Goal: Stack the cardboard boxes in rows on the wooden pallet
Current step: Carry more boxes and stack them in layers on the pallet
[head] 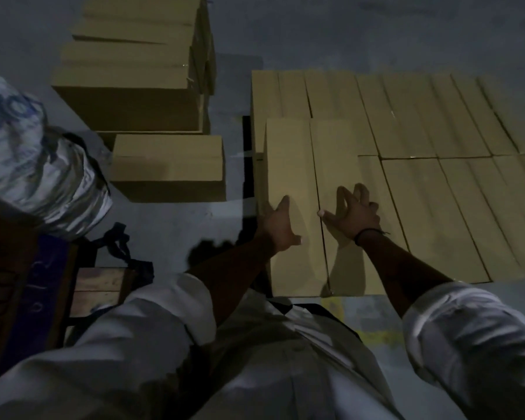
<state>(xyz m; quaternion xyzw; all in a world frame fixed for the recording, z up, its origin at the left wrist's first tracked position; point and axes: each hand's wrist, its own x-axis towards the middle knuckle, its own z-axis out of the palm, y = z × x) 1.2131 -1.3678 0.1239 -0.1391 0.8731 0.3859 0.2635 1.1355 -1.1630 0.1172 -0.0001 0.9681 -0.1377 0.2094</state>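
Top box sat on box layer; left grip released, flat at its left edge; right grip released, splayed on top. Box stack stood left.

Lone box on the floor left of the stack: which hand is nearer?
Left. The left hand rests on the left edge of the top box, the side facing the lone box; the right hand presses that top farther right.
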